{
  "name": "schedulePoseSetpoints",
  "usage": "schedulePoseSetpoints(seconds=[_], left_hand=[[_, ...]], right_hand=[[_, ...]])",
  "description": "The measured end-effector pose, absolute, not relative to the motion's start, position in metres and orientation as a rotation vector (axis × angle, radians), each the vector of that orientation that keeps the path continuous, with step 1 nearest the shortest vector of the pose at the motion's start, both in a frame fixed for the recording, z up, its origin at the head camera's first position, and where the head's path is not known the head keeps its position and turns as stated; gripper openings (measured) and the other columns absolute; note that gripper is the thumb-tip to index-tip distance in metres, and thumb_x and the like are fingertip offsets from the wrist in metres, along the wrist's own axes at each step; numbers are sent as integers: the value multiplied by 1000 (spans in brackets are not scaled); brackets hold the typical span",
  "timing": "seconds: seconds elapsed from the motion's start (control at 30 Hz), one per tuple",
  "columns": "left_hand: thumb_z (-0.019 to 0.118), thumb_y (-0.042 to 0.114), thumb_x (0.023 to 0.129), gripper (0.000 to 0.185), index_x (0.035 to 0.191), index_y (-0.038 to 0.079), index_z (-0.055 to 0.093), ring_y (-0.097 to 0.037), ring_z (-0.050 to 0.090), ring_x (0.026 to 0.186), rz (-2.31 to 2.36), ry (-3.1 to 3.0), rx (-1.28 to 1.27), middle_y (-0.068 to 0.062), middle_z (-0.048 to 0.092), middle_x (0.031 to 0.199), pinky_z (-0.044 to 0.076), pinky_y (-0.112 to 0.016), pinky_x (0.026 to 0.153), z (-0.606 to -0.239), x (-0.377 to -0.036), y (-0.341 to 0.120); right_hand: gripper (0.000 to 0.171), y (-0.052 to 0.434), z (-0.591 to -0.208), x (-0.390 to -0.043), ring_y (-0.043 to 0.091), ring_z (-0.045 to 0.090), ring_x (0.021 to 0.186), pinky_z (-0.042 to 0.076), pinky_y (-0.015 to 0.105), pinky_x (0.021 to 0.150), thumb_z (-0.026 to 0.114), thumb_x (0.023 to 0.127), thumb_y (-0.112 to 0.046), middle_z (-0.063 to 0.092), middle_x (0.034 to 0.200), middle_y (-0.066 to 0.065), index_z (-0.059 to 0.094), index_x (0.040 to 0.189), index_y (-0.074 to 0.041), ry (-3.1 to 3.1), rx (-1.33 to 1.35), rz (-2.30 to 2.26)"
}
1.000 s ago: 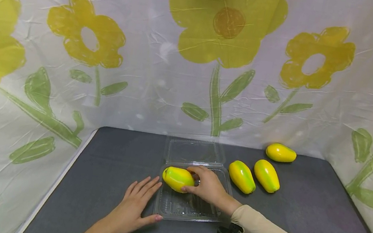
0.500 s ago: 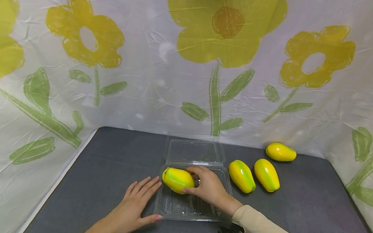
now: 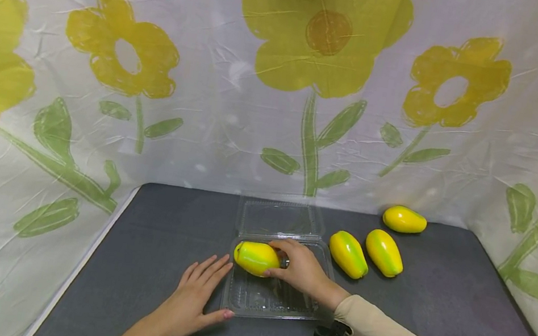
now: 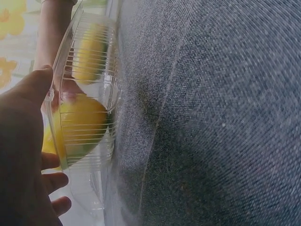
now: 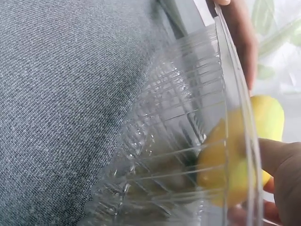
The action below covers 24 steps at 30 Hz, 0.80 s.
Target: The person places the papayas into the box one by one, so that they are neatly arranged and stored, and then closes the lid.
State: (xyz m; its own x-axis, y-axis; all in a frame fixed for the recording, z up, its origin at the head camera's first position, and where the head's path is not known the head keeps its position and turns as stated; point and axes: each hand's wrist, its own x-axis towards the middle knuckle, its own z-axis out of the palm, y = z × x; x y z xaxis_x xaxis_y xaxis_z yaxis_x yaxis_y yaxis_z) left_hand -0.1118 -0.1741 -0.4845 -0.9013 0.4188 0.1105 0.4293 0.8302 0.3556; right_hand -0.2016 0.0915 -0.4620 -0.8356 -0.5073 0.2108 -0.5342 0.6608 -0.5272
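A yellow-green papaya (image 3: 254, 258) lies sideways in the back left part of a clear plastic clamshell box (image 3: 274, 314). My right hand (image 3: 303, 271) grips its right end, thumb in front and fingers behind. My left hand (image 3: 192, 299) is spread flat at the box's left side, fingertips right at the rim. The left wrist view shows the left thumb (image 4: 35, 84) along that rim, and the papaya (image 4: 82, 127) through the ribbed wall. In the right wrist view the papaya (image 5: 235, 155) sits low behind the clear wall.
The box's lid (image 3: 282, 220) is folded back behind it on the dark grey table (image 3: 168, 223). Right of the box lie three more papayas: one close by (image 3: 348, 254), a second papaya (image 3: 385, 253) beside it, and a third papaya (image 3: 404, 219) at the back edge. A flowered curtain (image 3: 213, 125) hangs behind.
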Motion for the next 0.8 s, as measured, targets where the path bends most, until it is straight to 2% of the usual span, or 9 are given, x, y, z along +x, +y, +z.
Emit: schedulePoseSetpoints(seconds=[0.8], left_hand=[[65, 57, 89, 86, 156, 15, 32, -34, 25, 151, -620, -2917, -695, -6, 28, 164, 21, -67, 116, -487, -114, -178]], right_hand=[[71, 96, -459, -200, 23, 68, 109, 57, 41, 89, 85, 75, -42, 64, 131, 6, 60, 136, -16, -2866, 909, 912]])
